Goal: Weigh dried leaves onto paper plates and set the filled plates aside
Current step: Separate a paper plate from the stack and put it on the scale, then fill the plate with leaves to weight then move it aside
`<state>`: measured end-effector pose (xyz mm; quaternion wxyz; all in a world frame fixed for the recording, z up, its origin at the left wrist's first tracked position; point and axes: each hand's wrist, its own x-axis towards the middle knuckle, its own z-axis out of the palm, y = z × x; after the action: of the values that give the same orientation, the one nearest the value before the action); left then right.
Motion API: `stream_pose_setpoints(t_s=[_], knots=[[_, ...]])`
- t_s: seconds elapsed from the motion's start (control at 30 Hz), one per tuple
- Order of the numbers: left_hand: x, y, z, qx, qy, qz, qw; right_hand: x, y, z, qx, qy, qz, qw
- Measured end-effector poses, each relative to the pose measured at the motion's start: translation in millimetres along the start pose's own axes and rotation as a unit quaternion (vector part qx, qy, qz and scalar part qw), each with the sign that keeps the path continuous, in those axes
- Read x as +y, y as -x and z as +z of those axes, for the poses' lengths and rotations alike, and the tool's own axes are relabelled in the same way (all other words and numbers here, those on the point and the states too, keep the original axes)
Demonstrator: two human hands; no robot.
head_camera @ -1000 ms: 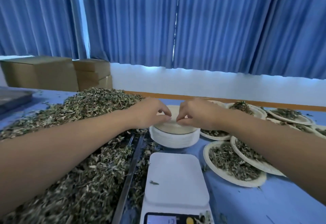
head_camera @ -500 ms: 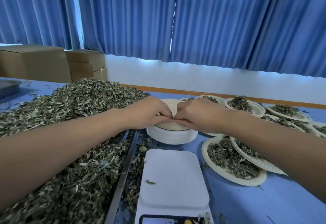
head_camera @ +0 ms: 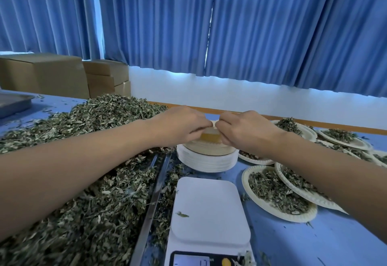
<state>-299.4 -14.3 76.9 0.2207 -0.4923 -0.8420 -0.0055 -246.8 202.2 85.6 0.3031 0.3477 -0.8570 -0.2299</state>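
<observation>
Since the earlier frame our fingertips have drawn up a little, and the near edge of the top plate (head_camera: 210, 137) now stands tilted between them, at the middle of the frame. We pinch that edge from both sides: the fingers (head_camera: 199, 129) of our left hand (head_camera: 180, 125) curl onto it from the left, those of our right hand (head_camera: 249, 129) from the right. Under it sits the stack of paper plates (head_camera: 209, 161), just beyond the white scale (head_camera: 209, 209) at lower centre, whose platform carries one leaf scrap (head_camera: 182, 214). Across the left half lie dried leaves (head_camera: 83, 161), heaped over a metal tray rim (head_camera: 155, 190). At the right, filled plates (head_camera: 278, 192) overlap on the blue table (head_camera: 314, 244).
</observation>
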Motion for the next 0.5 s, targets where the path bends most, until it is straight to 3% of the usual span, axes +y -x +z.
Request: stream_pose_setpoints(t_s=[0.1, 0.23, 0.3, 0.37, 0.43, 0.5], knots=[[12.1, 7.4, -10.8, 0.031, -0.031, 0.007, 0.999, -8.8, 8.2, -8.1, 0.048, -0.024, 0.021, 0.998], [40.4, 38.2, -18.4, 0.013, 0.015, 0.050, 0.999, -32.1, 37.1, -16.3, 0.123, -0.082, 0.056, 0.987], [56.1, 60.5, -18.7, -0.006, 0.023, 0.080, 0.996, -45.6, 57.2, -12.6, 0.200, -0.150, 0.153, 0.956], [70.6, 82.9, -17.0, -0.010, 0.042, 0.101, 0.994, -60.4, 77.4, -4.3, 0.247, -0.233, 0.272, 0.900], [82.0, 102.5, -12.9, -0.002, 0.059, 0.106, 0.993, -76.2, 96.9, 5.2, 0.256, -0.292, 0.354, 0.851], [89.9, 117.8, -6.6, -0.001, 0.079, 0.101, 0.992, -92.2, 115.2, 14.6, 0.226, -0.328, 0.388, 0.831]])
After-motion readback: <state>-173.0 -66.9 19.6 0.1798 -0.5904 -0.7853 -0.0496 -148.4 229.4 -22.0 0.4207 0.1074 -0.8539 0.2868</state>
